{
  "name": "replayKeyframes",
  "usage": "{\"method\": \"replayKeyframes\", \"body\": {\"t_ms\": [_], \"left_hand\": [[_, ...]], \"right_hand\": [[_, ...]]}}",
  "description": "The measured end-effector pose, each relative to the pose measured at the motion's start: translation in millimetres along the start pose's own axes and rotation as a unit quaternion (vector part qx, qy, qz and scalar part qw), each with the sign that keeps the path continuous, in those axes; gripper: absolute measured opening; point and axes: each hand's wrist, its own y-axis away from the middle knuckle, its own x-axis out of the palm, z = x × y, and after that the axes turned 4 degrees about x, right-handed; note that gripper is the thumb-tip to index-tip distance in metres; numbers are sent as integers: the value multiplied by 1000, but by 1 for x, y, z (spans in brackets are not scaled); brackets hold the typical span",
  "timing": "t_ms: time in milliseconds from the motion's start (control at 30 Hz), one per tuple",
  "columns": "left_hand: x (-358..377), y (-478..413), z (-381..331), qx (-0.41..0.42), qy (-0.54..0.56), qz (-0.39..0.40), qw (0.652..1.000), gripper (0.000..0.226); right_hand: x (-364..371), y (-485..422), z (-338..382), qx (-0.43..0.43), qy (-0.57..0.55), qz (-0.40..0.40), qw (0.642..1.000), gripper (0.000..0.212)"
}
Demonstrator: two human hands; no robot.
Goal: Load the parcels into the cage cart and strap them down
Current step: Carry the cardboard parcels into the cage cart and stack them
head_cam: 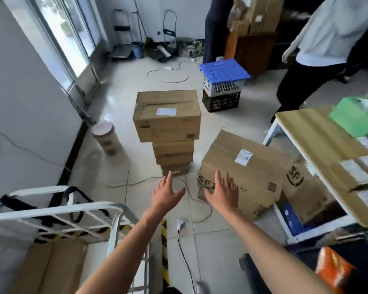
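Single head-worn wide-angle view: it looks forward and down from my head, across my outstretched arms to the floor [210, 132] ahead. My left hand [166, 195] and right hand [222, 195] lie near mid-frame.

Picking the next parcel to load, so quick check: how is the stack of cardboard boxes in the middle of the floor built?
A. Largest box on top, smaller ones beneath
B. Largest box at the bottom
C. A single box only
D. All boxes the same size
A: the largest box sits on top, with narrower boxes under it down to the floor.
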Motion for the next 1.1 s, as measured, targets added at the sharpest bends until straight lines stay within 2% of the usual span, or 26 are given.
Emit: {"method": "replayKeyframes", "body": {"t_ms": [300,633,900,1100], "left_hand": [[49,-142,-85,68,-28,96,993,86],[81,-285,-126,92,-71,179,977,87],[131,-381,-115,68,-105,217,968,94],[202,-456,-74,0,-87,221,971,87]], "right_hand": [[-22,-99,-70,112,-39,-9,993,88],[-32,-196,-110,228,-67,-8,971,90],[0,-266,-164,289,-102,31,951,89],[55,-337,-226,333,-156,63,928,83]]}}
